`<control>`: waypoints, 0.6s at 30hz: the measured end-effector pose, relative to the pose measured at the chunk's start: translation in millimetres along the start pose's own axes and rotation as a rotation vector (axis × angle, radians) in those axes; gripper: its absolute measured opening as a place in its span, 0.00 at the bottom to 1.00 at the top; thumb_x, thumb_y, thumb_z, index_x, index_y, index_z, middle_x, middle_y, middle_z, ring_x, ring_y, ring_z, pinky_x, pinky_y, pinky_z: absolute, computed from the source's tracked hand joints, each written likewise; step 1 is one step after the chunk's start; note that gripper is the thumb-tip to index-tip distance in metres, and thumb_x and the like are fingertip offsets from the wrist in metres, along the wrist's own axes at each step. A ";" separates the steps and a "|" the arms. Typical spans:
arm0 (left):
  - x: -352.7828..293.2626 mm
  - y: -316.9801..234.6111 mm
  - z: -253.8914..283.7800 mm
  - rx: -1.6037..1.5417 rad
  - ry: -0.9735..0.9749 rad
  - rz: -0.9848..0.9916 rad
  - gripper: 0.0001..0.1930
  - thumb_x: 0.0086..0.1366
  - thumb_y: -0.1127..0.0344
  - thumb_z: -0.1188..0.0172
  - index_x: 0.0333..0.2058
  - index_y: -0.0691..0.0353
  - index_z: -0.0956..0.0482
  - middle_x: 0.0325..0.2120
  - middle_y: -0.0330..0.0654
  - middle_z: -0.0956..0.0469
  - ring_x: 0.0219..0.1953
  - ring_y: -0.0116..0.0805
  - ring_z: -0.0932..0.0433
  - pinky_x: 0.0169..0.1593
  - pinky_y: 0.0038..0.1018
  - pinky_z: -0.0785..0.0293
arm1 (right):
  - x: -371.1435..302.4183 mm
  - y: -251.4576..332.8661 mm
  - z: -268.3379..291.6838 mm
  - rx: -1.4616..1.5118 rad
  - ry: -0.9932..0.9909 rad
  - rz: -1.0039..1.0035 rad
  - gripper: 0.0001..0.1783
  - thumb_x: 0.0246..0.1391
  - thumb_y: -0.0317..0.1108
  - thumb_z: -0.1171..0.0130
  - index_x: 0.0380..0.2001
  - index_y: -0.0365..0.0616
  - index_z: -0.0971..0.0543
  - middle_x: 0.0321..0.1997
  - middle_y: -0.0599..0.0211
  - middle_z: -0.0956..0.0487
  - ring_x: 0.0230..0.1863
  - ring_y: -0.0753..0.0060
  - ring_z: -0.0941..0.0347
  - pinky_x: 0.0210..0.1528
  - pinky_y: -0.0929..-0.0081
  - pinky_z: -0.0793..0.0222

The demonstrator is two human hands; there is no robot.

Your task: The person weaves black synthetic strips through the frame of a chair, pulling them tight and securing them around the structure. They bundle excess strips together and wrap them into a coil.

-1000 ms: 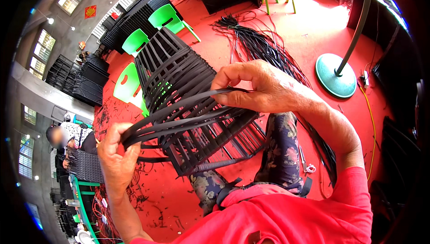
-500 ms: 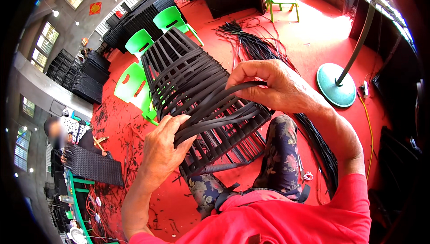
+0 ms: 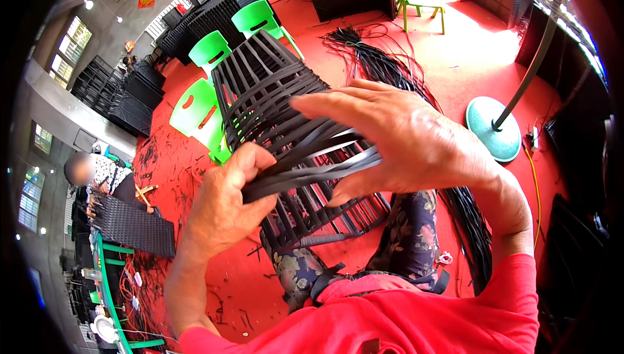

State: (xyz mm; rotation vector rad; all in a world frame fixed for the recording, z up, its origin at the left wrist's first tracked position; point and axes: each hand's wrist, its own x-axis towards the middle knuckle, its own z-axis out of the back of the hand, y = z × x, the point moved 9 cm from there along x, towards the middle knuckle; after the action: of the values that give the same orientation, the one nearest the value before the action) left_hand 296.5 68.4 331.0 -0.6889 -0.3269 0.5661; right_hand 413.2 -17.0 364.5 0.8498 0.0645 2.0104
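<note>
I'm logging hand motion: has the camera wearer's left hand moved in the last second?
Yes: judged against the nearest green chair, the left hand has moved to the right in the picture.

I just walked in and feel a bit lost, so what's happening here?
Someone in a red shirt pinches a bunch of black strips in the left hand. The right hand is spread open by the strips; whether it touches them is unclear. A black frame with bands across it sits before their knees. Another person is at the far left, beside a dark woven panel.
</note>
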 end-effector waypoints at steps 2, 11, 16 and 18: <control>4.6 -8.6 5.2 -0.092 -0.019 -0.015 0.13 0.47 0.80 0.43 0.33 0.65 0.32 0.25 0.41 0.25 0.27 0.27 0.25 0.32 0.24 0.30 | 16.2 12.6 -14.6 -0.105 0.036 0.016 0.41 0.35 0.40 0.33 0.54 0.40 0.38 0.43 0.54 0.27 0.46 0.54 0.31 0.48 0.62 0.37; -26.4 63.9 46.0 0.121 -0.158 0.041 0.02 0.56 0.75 0.44 0.30 0.63 0.28 0.21 0.30 0.31 0.23 0.14 0.33 0.27 0.13 0.36 | 34.5 -26.1 -13.6 0.176 -0.092 -0.070 0.11 0.47 0.26 0.44 0.36 0.40 0.27 0.24 0.61 0.28 0.25 0.71 0.30 0.29 0.74 0.34; -104.2 167.4 83.7 -0.010 -0.317 0.401 0.05 0.53 0.73 0.40 0.30 0.62 0.26 0.20 0.34 0.28 0.22 0.18 0.33 0.28 0.17 0.35 | 19.7 -59.8 -13.9 0.471 -0.090 -0.309 0.07 0.55 0.28 0.48 0.37 0.38 0.27 0.27 0.78 0.31 0.31 0.88 0.37 0.34 0.85 0.39; -138.6 163.5 128.4 -0.200 -0.572 0.345 0.07 0.51 0.74 0.39 0.30 0.62 0.25 0.20 0.34 0.27 0.21 0.19 0.32 0.25 0.17 0.36 | 22.5 -58.1 -17.3 0.474 -0.069 -0.329 0.07 0.55 0.29 0.48 0.36 0.38 0.27 0.27 0.77 0.31 0.31 0.88 0.37 0.34 0.86 0.39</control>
State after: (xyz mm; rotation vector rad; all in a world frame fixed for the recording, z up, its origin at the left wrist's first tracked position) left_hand 64.0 154.8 300.6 -0.7738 -0.8153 1.0723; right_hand 438.2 38.4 342.5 1.1206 0.6210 1.6735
